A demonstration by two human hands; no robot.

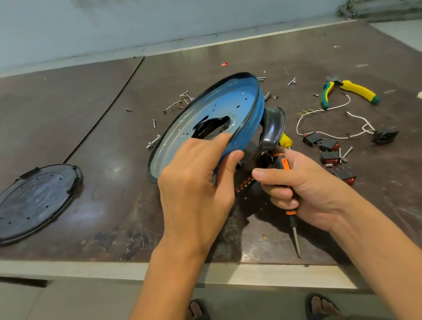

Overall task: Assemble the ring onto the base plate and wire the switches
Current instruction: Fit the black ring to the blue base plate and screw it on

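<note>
Beside right hand [308,187] gripping screwdriver [291,212], left hand [194,184] pinches blue plate [227,103].

No text can be read with certainty: the only print is a short row of orange characters on a black part [245,185] between the left hand [196,182] and right hand [303,187], too small and blurred to decipher.

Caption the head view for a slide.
Left hand holds the blue plate tilted while the right hand grips an orange-black screwdriver; switches lie nearby.
</note>
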